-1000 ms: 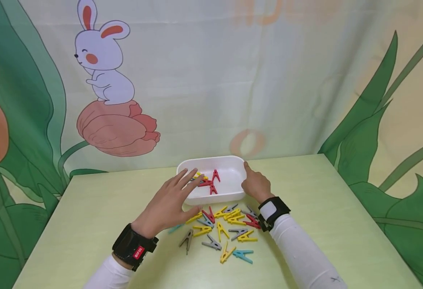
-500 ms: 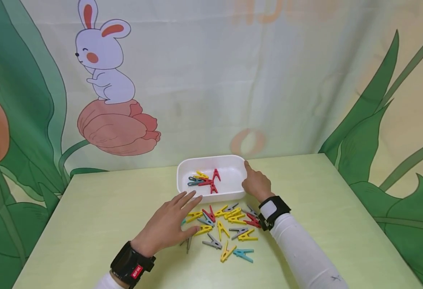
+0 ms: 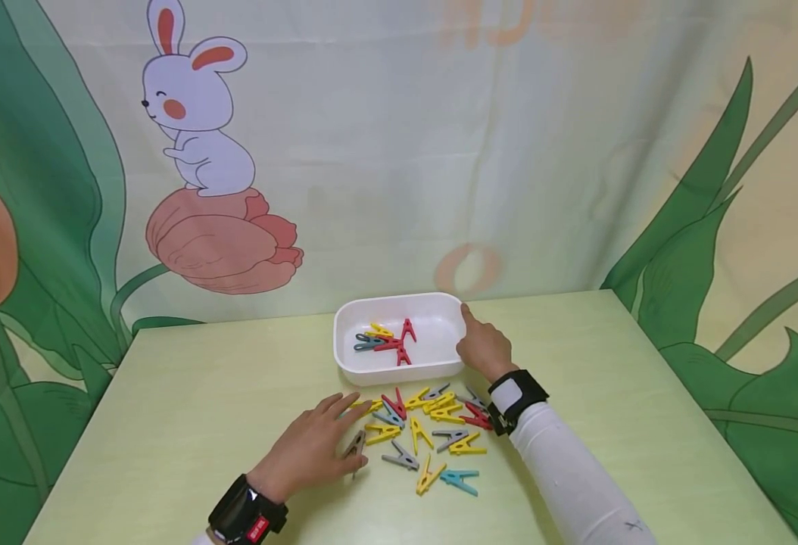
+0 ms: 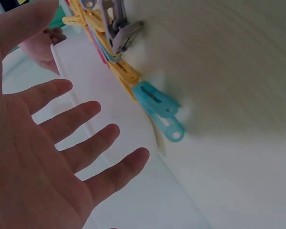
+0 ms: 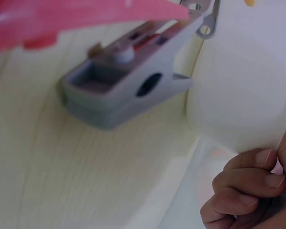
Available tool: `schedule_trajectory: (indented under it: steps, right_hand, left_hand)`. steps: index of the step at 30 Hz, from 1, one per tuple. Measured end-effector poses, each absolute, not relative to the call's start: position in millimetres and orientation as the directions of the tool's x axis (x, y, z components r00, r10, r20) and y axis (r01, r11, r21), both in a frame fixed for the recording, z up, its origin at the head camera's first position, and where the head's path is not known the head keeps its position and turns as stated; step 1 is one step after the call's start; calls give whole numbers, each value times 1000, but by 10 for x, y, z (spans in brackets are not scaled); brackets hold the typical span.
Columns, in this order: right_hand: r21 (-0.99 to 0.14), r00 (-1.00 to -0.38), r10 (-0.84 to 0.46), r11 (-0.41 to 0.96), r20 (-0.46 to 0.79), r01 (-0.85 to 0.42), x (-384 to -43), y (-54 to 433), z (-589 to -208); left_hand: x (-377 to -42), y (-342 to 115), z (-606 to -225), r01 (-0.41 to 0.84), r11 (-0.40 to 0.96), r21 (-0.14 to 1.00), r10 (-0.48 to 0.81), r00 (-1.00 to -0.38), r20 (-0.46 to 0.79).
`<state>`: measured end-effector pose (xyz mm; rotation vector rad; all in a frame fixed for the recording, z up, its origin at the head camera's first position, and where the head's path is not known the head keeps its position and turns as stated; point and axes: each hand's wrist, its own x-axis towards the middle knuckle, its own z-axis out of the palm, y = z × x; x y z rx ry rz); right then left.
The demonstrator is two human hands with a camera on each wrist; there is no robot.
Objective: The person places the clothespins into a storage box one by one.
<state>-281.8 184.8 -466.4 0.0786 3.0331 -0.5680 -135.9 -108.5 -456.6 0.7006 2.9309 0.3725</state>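
My left hand (image 3: 310, 454) hovers with spread fingers over the left side of a pile of clothespins (image 3: 418, 435). A grey clothespin (image 3: 354, 445) shows between its thumb and forefinger, partly covered. In the left wrist view a blue clothespin (image 4: 157, 102) lies beyond the fingertips, and the palm holds nothing. My right hand (image 3: 486, 350) grips the right end of a white plastic tray (image 3: 440, 344), one finger along the rim and the others curled (image 5: 243, 181). Inside the tray lie red clothespins (image 3: 402, 356), a yellow one (image 3: 380, 330) and dark blue-grey ones (image 3: 368, 342).
The light green table (image 3: 188, 409) carries the tray near its back edge, against a printed curtain (image 3: 372, 151). Loose yellow, grey, red and blue clothespins spread in front of the tray. Close to the right wrist camera are a grey clothespin (image 5: 119, 76) and a red one (image 5: 76, 21).
My left hand has drawn back from over the tray toward me and lowered toward the clothespins on the left, uncovering the clothespins in the tray. My right hand stays on the tray.
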Motion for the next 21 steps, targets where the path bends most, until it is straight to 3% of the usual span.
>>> schedule_trajectory:
  steps: [21]
  right_hand:
    - [-368, -998, 35, 928, -59, 55, -2832, 1857, -4685]
  left_hand:
    - [-1337, -1104, -4746, 450, 870, 204, 477, -872, -107]
